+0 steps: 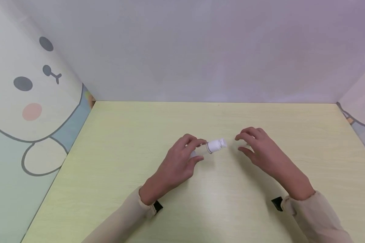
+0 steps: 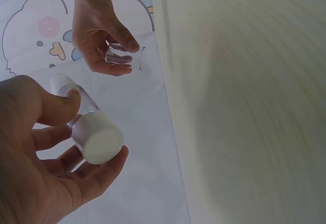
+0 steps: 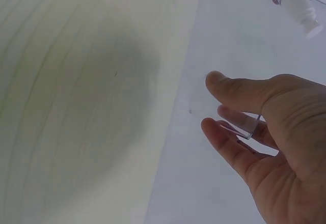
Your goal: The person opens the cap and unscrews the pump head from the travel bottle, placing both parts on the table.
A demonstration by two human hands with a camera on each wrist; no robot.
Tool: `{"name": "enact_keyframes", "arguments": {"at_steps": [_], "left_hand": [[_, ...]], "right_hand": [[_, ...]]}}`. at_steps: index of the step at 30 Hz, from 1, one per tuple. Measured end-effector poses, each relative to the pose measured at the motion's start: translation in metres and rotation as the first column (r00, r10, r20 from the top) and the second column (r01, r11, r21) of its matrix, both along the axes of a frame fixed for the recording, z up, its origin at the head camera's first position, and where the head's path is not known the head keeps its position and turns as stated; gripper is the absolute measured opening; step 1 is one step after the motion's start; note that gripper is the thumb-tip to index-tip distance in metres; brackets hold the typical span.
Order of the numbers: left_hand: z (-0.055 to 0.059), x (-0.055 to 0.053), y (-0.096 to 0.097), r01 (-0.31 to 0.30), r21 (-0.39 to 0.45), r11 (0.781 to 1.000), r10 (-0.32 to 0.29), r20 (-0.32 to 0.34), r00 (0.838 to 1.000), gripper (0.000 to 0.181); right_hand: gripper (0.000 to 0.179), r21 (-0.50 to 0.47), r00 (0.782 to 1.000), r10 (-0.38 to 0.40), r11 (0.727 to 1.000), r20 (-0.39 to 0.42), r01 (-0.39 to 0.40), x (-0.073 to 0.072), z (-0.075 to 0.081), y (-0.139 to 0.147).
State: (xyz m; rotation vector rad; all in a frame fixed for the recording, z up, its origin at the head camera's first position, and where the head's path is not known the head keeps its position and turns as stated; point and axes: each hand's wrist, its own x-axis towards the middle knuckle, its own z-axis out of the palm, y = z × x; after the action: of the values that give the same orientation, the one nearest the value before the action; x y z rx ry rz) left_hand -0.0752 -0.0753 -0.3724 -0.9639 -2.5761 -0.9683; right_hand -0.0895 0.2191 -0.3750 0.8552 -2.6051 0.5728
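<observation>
A small clear pump bottle [image 1: 214,146] with a white pump top and a white base [image 2: 99,140] is held by my left hand [image 1: 178,160]. Its thumb and fingers curl round the clear body [image 2: 87,101], and the bottle tilts with its pump top pointing right, toward the other hand. My right hand [image 1: 263,152] grips a clear, see-through cap [image 2: 122,57] between thumb and fingers. In the right wrist view, part of the cap's edge [image 3: 248,132] shows between the fingers, the rest being hidden behind them. A gap separates the cap from the pump top. Both hands are above the table.
Beneath the hands lies a pale wood-grain table [image 1: 134,128]. A plain whitish wall [image 1: 182,50] rises at its far edge. Side panels with cartoon animal drawings [image 1: 31,87] stand left and right. Black straps [image 1: 157,206] show at both sleeve cuffs.
</observation>
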Motion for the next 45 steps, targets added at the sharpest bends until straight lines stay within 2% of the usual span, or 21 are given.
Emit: {"name": "enact_keyframes", "arguments": {"at_steps": [4,11,25,40,45], "left_hand": [[0.000,0.001,0.000,-0.003,-0.004,1.000,0.003,0.004,1.000,0.046],[0.001,0.001,0.000,-0.006,0.002,1.000,0.006,0.007,1.000,0.046],[0.001,0.002,0.000,-0.013,0.004,1.000,0.013,0.023,1.000,0.044],[0.000,0.002,0.001,-0.008,0.015,1.000,0.007,0.044,0.999,0.044],[0.000,0.002,0.001,-0.012,0.012,1.000,0.012,0.040,0.999,0.044]], "right_hand": [[0.037,0.023,0.999,-0.014,1.000,0.037,0.013,-0.001,-0.004,0.003],[0.031,0.060,0.988,-0.045,0.998,0.150,0.036,-0.003,-0.006,0.008],[0.025,0.118,0.956,-0.111,0.990,0.271,0.082,-0.002,-0.007,0.010],[0.026,0.127,0.944,-0.141,0.986,0.300,0.107,-0.001,-0.008,0.011],[0.031,0.153,0.942,-0.168,0.980,0.291,0.127,0.002,-0.007,0.011]]}}
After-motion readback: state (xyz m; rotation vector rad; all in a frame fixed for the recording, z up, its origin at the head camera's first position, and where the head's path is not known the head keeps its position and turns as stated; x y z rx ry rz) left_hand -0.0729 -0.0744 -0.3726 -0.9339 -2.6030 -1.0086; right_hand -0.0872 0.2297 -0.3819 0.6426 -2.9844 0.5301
